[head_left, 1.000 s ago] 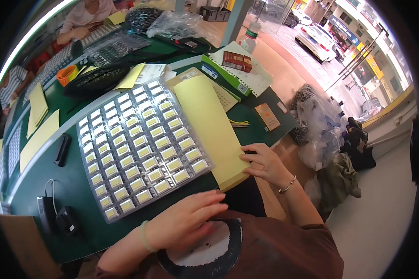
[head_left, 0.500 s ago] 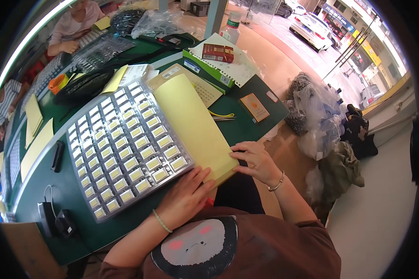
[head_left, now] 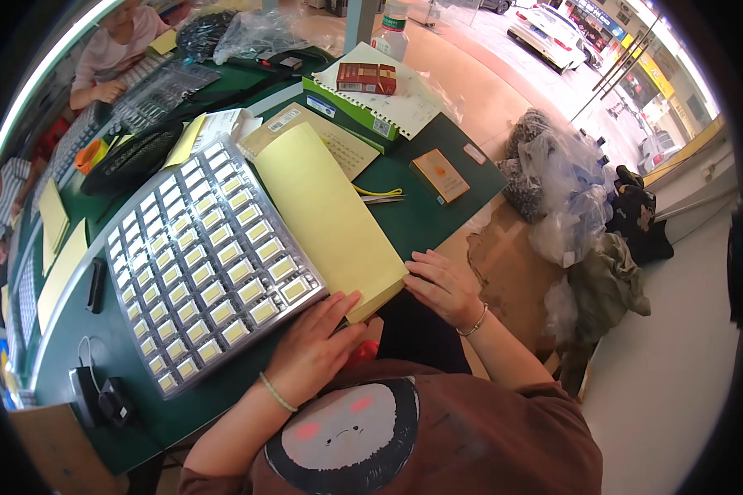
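Note:
A stack of yellow paper sheets lies aslant at the front of the green table. My left hand rests at its near left corner, fingers stretched out and fingertips on the paper. Against the near right corner, my right hand presses with extended fingers, gripping nothing between them. Just left of the stack sits a clear plastic tray, filled with rows of small rectangular pieces with yellow faces and pale borders. The tray's near right corner lies close to my left fingertips.
Beyond the stack lie scissors with yellow handles, an orange box and a red box. Black power adapters and a black bar-shaped object are on the left. Across the table, another person sits. Plastic bags stand at right.
The view has shifted slightly, so the table things appear a little further left. My right fingers have drawn closer together along the paper edge. My left hand stays at the near corner.

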Tool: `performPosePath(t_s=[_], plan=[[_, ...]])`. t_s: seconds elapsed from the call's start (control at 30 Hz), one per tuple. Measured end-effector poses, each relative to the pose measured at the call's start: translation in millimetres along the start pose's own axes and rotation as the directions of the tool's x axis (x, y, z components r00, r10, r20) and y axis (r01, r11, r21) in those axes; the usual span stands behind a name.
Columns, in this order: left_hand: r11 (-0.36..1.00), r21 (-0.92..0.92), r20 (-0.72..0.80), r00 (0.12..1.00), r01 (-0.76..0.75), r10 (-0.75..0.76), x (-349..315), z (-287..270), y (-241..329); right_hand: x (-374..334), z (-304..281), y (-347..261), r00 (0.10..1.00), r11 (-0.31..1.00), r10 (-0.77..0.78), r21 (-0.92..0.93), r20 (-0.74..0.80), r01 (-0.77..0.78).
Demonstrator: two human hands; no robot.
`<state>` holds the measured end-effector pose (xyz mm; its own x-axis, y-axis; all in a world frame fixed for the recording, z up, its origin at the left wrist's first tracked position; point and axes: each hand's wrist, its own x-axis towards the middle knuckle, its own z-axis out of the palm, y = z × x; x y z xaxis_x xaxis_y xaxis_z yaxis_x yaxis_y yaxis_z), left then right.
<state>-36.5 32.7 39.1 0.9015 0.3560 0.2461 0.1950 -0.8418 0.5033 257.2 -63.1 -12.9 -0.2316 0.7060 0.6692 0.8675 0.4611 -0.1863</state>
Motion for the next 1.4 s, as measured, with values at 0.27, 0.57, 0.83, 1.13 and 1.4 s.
performPosePath(t_s=[0.27,0.57,0.83,1.13,1.4], plan=[[1.0,0.02,0.005,1.0,0.0,0.0,0.8,-1.7,2.4,1.3,0.0,-6.1,0.993,0.989,0.116,0.096,-0.014,-0.114],[0.999,0.039,0.017,1.0,-0.003,0.002,0.5,0.3,1.0,-3.0,1.2,-0.5,1.0,1.0,-0.004,-0.026,-0.019,0.004],[0.999,0.054,0.029,1.0,0.007,-0.009,0.3,1.3,2.9,5.4,-3.6,-3.9,1.0,0.999,0.028,0.035,0.004,-0.028],[0.997,0.075,0.031,1.0,0.001,-0.003,1.5,-0.5,4.5,-4.4,0.0,1.0,1.0,0.999,-0.017,-0.035,-0.012,0.016],[0.997,0.075,0.027,1.0,0.003,-0.005,1.7,-0.2,4.9,-4.0,2.3,1.3,0.999,0.999,-0.019,0.042,-0.042,0.021]])
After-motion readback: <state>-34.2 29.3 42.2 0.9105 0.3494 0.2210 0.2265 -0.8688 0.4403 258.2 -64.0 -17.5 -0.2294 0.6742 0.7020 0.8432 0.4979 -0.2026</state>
